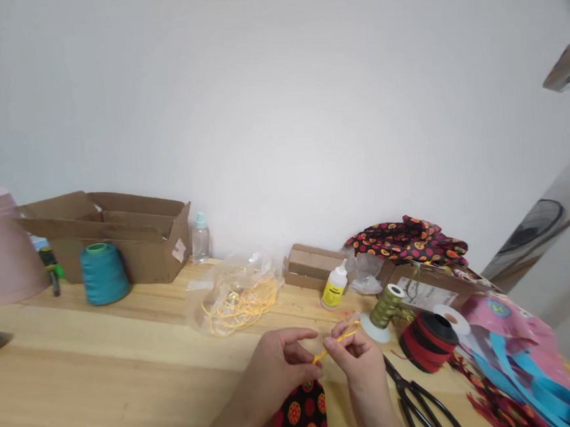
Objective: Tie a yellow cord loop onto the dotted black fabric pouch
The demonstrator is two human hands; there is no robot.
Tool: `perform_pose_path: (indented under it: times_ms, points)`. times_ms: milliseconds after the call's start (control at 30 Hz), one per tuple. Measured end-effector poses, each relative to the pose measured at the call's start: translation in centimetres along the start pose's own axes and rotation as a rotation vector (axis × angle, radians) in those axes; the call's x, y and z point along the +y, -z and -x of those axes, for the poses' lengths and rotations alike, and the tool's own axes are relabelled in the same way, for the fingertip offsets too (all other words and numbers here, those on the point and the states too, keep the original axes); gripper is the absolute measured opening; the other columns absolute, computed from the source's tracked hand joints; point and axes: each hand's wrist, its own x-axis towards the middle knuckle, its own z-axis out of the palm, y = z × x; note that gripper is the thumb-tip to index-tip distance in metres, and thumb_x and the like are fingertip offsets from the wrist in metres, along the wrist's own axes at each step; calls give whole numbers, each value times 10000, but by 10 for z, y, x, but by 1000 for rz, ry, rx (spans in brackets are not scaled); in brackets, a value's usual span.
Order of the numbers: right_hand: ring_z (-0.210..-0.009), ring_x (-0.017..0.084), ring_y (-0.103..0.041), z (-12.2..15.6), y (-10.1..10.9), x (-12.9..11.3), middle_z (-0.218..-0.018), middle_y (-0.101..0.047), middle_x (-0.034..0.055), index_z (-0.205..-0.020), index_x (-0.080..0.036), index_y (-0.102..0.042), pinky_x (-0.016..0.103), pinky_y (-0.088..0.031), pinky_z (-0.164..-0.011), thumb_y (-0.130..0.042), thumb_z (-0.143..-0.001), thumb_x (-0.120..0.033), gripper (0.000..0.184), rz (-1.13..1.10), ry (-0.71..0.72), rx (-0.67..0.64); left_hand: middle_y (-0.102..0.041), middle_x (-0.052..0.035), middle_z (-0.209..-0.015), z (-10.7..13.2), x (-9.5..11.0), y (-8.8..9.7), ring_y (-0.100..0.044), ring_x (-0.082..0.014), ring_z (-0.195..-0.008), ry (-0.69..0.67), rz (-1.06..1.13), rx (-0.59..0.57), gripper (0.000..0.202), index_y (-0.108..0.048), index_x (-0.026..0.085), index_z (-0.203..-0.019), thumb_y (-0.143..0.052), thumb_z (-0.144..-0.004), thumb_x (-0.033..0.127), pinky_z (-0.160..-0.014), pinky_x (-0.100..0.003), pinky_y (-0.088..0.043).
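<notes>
A thin yellow cord (341, 336) runs between my hands above the table. My right hand (361, 365) is closed and pinches it between thumb and fingers, with a loop of it sticking out past the fingertips. The cord's lower end meets the thumb of my left hand (284, 365), whose index finger is stretched out while the other fingers curl in on the cord. Just below my left hand is a black fabric piece (301, 419) with red and orange round motifs; its lower part leaves the picture. Black-handled scissors (420, 397) lie beside my right wrist.
A plastic bag of yellow cord (243, 302), a glue bottle (334, 285) and an olive thread spool (387, 305) stand beyond my hands. Red-black ribbon rolls (428, 342) and blue ribbon (539, 378) crowd the right. Leftward are a teal thread cone (103, 274) and a cardboard box (140, 251).
</notes>
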Motion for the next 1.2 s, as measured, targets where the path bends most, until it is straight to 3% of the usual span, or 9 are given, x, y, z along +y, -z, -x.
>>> perform_pose_path:
  times_ms: [67,167,267,400,500,600,800,1000,1200]
  points:
    - [-617,120,-456,1,0,2,-599,-489,-19,-444,-158,-483,230,-381,-589,-739,-501,-277,288,2,10,17,-646,16,-595,-1,0,-1,-600,-146,-589,-24,23,-14,468,-592,142,-972,-695,-516,143,-593,-235,-455]
    - [-634,129,-469,0,5,9,-655,-517,2,-612,-164,-574,246,-387,-611,-595,-677,-423,268,-39,-27,-8,-660,-7,-615,-1,2,0,-606,-144,-602,9,146,-94,341,-619,128,-895,-682,-564,185,-623,-244,-454]
    - [-688,154,-507,-2,8,15,-735,-573,37,-867,-161,-613,288,-401,-666,-401,-791,-493,402,-33,-84,-170,-676,-46,-671,0,7,2,-615,-146,-661,30,324,-119,194,-633,112,-788,-642,-637,233,-675,-240,-446]
    - [-770,182,-548,-1,4,14,-791,-633,47,-887,-150,-638,305,-400,-732,-578,-715,-387,299,159,-97,-506,-674,-51,-717,1,11,4,-620,-155,-696,61,565,-88,171,-616,127,-762,-656,-635,234,-669,-231,-450]
    - [-777,183,-568,1,0,9,-806,-650,39,-873,-149,-647,292,-415,-716,-657,-649,-311,276,184,-118,-623,-670,-57,-755,-1,10,10,-618,-158,-754,67,611,9,147,-598,134,-735,-653,-649,240,-720,-242,-454]
    - [-707,162,-592,0,4,6,-746,-653,40,-864,-129,-650,265,-432,-664,-686,-617,-293,299,93,-273,-722,-664,-78,-820,-5,6,20,-603,-167,-844,48,555,69,157,-589,134,-798,-619,-693,247,-787,-260,-439]
    - [-618,118,-597,0,16,2,-724,-650,86,-865,-53,-642,198,-431,-579,-703,-595,-310,377,-67,-470,-826,-657,-88,-858,-8,1,26,-611,-161,-832,40,642,-53,188,-559,135,-891,-597,-716,190,-811,-287,-438]
    - [-610,102,-587,1,17,-5,-730,-640,74,-858,-47,-633,182,-432,-569,-702,-590,-330,396,-103,-474,-812,-662,-102,-832,-6,-1,24,-618,-177,-826,18,555,-36,285,-559,112,-905,-662,-640,120,-804,-266,-441]
    - [-623,105,-591,2,18,-4,-754,-646,76,-837,-44,-640,185,-431,-597,-711,-564,-337,406,-111,-450,-829,-647,-84,-894,-5,1,22,-613,-161,-841,7,734,-103,319,-516,139,-988,-581,-691,39,-778,-277,-475]
